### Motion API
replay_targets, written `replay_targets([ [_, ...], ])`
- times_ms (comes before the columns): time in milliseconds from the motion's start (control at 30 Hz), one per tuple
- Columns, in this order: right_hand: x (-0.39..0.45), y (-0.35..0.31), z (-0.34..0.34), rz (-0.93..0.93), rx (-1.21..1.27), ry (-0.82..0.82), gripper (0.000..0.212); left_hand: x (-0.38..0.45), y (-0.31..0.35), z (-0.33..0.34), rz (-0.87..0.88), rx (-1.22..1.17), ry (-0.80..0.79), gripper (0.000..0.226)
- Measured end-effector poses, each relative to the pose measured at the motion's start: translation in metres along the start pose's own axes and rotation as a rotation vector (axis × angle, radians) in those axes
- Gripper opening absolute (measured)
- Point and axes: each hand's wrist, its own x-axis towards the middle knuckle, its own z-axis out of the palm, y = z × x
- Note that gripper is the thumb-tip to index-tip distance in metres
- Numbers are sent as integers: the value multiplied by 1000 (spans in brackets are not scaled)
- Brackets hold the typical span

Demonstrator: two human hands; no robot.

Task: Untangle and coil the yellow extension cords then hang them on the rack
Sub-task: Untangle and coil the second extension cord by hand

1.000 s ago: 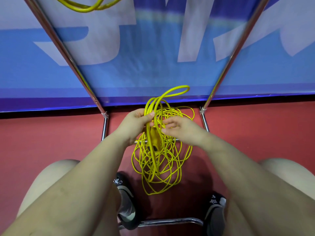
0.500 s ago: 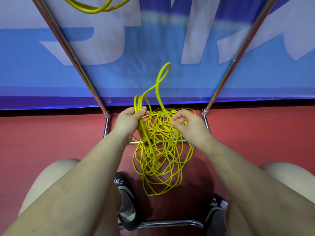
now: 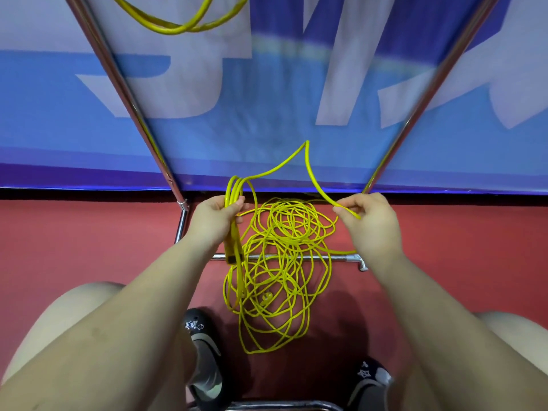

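Observation:
A tangled yellow extension cord [image 3: 284, 262] lies in loose loops on the red floor between my feet. My left hand [image 3: 215, 221] is shut on a few gathered loops of it, with the yellow socket end [image 3: 232, 253] hanging below the fist. My right hand [image 3: 367, 221] pinches a single strand of the same cord, and that strand arches up between both hands. Another coiled yellow cord [image 3: 184, 22] hangs at the top of the metal rack [image 3: 124, 87].
The rack's two slanted chrome poles frame a blue and white banner [image 3: 267, 99] behind them. A low crossbar [image 3: 344, 258] runs under the cord pile. My black shoes [image 3: 204, 351] stand beside another rack bar near the bottom edge.
My hands have moved apart, the right one pulling a strand out to the right. The raised loop has opened into a wide arch between them.

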Motion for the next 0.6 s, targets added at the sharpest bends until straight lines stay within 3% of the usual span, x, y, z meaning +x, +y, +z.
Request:
replay_targets([
  [267,1,7,-12,6,-41,107,15,3,-3,4,49,109,17,14],
  [600,4,8,-4,39,-306,-259,12,2,-1,8,73,39,26,11],
])
